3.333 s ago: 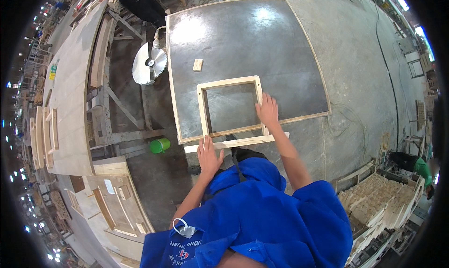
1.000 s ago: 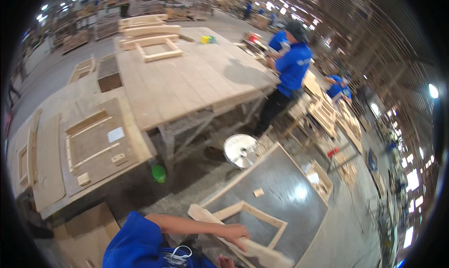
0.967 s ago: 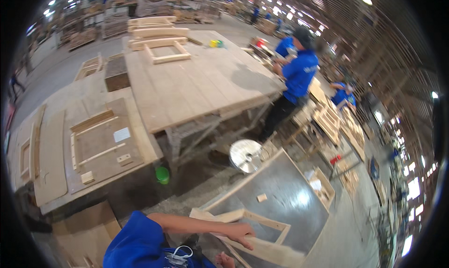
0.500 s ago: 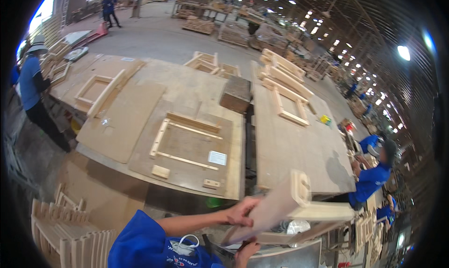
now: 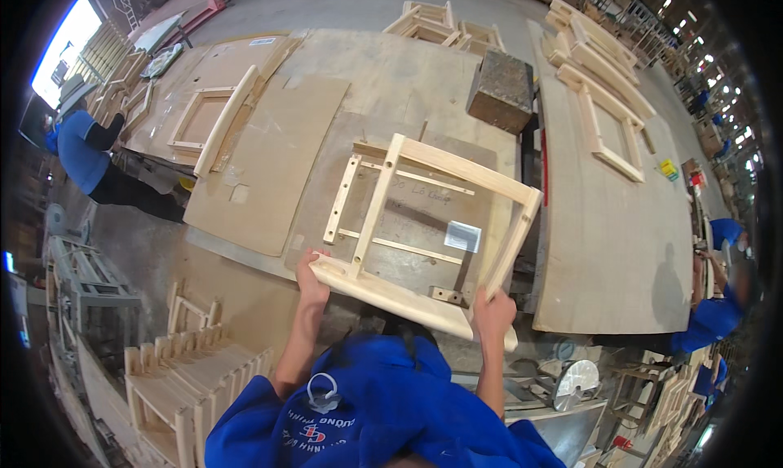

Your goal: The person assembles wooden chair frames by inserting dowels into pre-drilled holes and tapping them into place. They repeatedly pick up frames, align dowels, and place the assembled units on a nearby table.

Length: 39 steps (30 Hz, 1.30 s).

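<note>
Frame (image 5: 432,223) now lifted, between fingers (image 5: 308,266)

The wooden frame (image 5: 432,223) is up off the bench, held out flat and slightly tilted; it's pale, bare timber, a four-sided open frame; the near rail is broad and curved, running from lower left to lower right; two straighter side pieces run away from it to a far rail that crosses at the top; the middle is open, and the bench shows through; the left hand (image 5: 310,274) grips the near rail's left end; the right hand (image 5: 492,309) clasps the right corner.
</note>
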{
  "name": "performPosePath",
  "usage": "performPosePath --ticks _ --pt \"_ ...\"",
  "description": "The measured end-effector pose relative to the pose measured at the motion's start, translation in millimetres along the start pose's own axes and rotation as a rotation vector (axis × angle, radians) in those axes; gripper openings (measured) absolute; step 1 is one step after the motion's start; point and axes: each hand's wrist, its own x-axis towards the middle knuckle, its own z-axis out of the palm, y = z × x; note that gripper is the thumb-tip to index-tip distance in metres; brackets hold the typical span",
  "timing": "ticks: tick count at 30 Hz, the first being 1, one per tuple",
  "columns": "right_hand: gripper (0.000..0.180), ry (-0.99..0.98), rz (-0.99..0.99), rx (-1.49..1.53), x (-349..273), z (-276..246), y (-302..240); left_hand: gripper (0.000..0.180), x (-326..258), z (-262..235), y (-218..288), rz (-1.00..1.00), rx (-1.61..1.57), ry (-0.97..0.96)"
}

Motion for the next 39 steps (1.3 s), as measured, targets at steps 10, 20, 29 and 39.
performPosePath --ticks 10,20,29,39 --pt "0.048 -0.42 -0.053 -0.154 93 152 -22 0.034 158 -50 6 0.066 0.176 0.308" --pt "0.056 -0.493 -0.007 -0.285 95 183 -8 0.013 164 -57 -13 0.203 0.477 0.038" --pt "0.054 -0.548 0.044 -0.349 92 183 -13 0.016 156 -48 9 0.101 0.687 0.187" --pt "0.067 -0.503 0.04 -0.369 102 181 -27 0.077 201 107 -11 0.994 1.517 -0.086"
